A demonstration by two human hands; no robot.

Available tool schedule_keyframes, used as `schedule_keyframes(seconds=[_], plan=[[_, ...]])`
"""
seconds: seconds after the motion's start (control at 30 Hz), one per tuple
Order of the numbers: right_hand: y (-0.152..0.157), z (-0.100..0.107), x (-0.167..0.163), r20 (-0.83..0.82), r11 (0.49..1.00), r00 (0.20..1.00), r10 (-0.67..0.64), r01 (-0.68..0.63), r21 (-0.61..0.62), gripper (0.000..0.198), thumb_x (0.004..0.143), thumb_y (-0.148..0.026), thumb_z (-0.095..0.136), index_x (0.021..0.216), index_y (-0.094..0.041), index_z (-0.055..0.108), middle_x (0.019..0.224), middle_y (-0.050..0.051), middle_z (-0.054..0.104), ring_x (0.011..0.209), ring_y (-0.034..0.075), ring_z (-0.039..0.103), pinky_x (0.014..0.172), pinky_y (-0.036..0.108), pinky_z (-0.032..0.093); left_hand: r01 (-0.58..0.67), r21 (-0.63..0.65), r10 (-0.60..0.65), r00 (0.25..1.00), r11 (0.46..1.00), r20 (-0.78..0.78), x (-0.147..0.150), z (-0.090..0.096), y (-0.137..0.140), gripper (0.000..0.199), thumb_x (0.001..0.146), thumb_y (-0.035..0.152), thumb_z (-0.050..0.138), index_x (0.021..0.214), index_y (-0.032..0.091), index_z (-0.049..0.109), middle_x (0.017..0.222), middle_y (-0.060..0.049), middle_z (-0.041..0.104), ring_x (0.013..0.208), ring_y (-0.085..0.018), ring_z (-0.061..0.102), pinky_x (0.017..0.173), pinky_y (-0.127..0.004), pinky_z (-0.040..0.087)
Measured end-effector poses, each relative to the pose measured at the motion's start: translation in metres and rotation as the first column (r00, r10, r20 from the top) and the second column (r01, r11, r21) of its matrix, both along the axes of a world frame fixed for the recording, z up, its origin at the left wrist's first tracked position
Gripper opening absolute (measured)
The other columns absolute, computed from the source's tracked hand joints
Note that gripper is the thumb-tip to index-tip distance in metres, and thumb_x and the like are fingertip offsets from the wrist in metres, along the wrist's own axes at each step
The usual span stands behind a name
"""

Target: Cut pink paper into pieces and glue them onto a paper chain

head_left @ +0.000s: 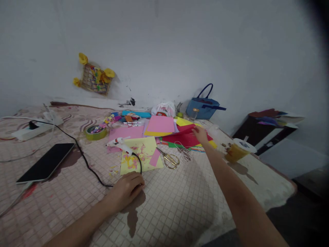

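My right hand (pixel 201 134) reaches to the back of the table, its fingers closed on the edge of a red paper sheet (pixel 181 134). My left hand (pixel 130 187) rests near the front of a pale yellow sheet (pixel 156 164), with fingers curled inward; what they hold, if anything, is hidden. Beside it runs the black cord of a white glue gun (pixel 120 145), which lies on the yellow sheet among pink and yellow scraps. Gold-handled scissors (pixel 171 160) lie at that sheet's right edge, next to a small pink strip (pixel 154 157). A stack of pink sheets (pixel 160 124) sits behind.
A tablet (pixel 47 163) and a power strip (pixel 33 130) lie at left, with cords crossing the cloth. A roll of tape (pixel 95 132) holds small pieces. At right stands a lidded cup (pixel 238 151); a blue bag (pixel 203 108) is by the wall.
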State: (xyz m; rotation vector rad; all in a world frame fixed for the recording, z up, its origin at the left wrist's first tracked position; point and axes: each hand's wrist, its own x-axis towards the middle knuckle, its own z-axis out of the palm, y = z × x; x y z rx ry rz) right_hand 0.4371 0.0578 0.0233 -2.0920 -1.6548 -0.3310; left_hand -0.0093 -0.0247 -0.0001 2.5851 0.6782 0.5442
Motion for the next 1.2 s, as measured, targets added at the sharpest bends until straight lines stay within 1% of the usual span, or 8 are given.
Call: schedule_keyframes(seconds=[0.3, 0.5, 0.57, 0.67, 0.73, 0.8, 0.93, 1.2], plan=[[-0.054, 0.060, 0.000, -0.071, 0.914, 0.997, -0.022, 0.049, 0.404, 0.030, 0.085, -0.034, 0.042, 0.091, -0.012, 0.062, 0.086, 0.013, 0.066, 0.082, 0.025, 0.060, 0.079, 0.041, 0.045, -0.002, 0.000, 0.002, 1.000, 1.000, 0.022, -0.001, -0.002, 0.001, 0.018, 0.087, 0.021, 0.039, 0.083, 0.018, 0.057, 0.084, -0.005, 0.058, 0.081, -0.017, 0.052, 0.076, -0.030, 0.043], [-0.132, 0.027, -0.098, -0.078, 0.791, 0.976, 0.202, -0.115, 0.601, 0.019, 0.086, -0.024, 0.046, 0.097, -0.020, 0.061, 0.103, 0.008, 0.066, 0.098, 0.021, 0.059, 0.089, 0.039, 0.044, -0.032, -0.196, 0.068, 0.981, 0.980, 0.181, 0.004, 0.001, -0.004, 0.018, 0.086, 0.028, 0.043, 0.087, 0.018, 0.058, 0.085, -0.005, 0.059, 0.079, -0.016, 0.054, 0.074, -0.030, 0.044], [-0.156, 0.007, -0.139, -0.095, 0.748, 0.929, 0.358, -0.224, 0.625, 0.018, 0.083, -0.017, 0.051, 0.096, -0.023, 0.061, 0.102, 0.006, 0.066, 0.098, 0.021, 0.060, 0.090, 0.042, 0.044, -0.024, -0.396, 0.149, 0.946, 0.918, 0.288, 0.011, 0.004, -0.008, 0.024, 0.085, 0.034, 0.046, 0.099, 0.018, 0.056, 0.090, -0.006, 0.060, 0.079, -0.016, 0.056, 0.072, -0.029, 0.045], [-0.184, -0.018, -0.184, -0.245, 0.726, 0.793, 0.558, -0.325, 0.606, 0.025, 0.081, -0.010, 0.050, 0.097, -0.026, 0.060, 0.104, 0.005, 0.066, 0.100, 0.022, 0.059, 0.088, 0.045, 0.046, 0.133, -0.712, 0.322, 0.824, 0.689, 0.466, 0.021, 0.009, -0.013, 0.044, 0.088, 0.044, 0.034, 0.123, 0.017, 0.039, 0.106, -0.011, 0.058, 0.083, -0.017, 0.059, 0.066, -0.029, 0.048], [-0.194, -0.029, -0.200, -0.352, 0.730, 0.709, 0.611, -0.334, 0.597, 0.026, 0.082, -0.008, 0.049, 0.096, -0.027, 0.060, 0.104, 0.005, 0.066, 0.101, 0.022, 0.059, 0.088, 0.046, 0.046, 0.187, -0.822, 0.457, 0.755, 0.538, 0.470, 0.024, 0.014, -0.016, 0.051, 0.087, 0.050, 0.028, 0.123, 0.016, 0.037, 0.105, -0.013, 0.058, 0.074, -0.016, 0.060, 0.057, -0.027, 0.047], [-0.199, -0.037, -0.207, -0.427, 0.739, 0.636, 0.643, -0.369, 0.563, 0.027, 0.082, -0.008, 0.048, 0.097, -0.027, 0.060, 0.106, 0.006, 0.065, 0.102, 0.022, 0.059, 0.087, 0.045, 0.047, 0.165, -0.864, 0.508, 0.750, 0.476, 0.423, 0.020, 0.019, -0.019, 0.050, 0.083, 0.048, 0.044, 0.120, 0.015, 0.041, 0.097, -0.010, 0.061, 0.062, -0.012, 0.057, 0.053, -0.024, 0.046], [-0.203, -0.046, -0.212, -0.516, 0.775, 0.578, 0.632, -0.477, 0.415, 0.031, 0.080, -0.009, 0.048, 0.104, -0.026, 0.058, 0.118, 0.008, 0.058, 0.111, 0.022, 0.053, 0.090, 0.043, 0.046, 0.097, -0.875, 0.463, 0.818, 0.475, 0.342, 0.000, 0.022, -0.033, 0.061, 0.073, 0.040, 0.062, 0.124, 0.017, 0.037, 0.078, -0.003, 0.064, 0.054, -0.010, 0.053, 0.049, -0.021, 0.042], [-0.203, -0.047, -0.226, -0.538, 0.768, 0.603, 0.589, -0.625, 0.140, 0.050, 0.078, -0.004, 0.038, 0.122, -0.026, 0.048, 0.130, 0.007, 0.047, 0.121, 0.019, 0.043, 0.101, 0.043, 0.036, 0.027, -0.809, 0.462, 0.809, 0.587, 0.363, -0.032, -0.005, -0.069, 0.067, 0.084, 0.032, 0.047, 0.138, 0.021, 0.009, 0.074, 0.000, 0.062, 0.058, -0.012, 0.056, 0.056, -0.025, 0.046]])
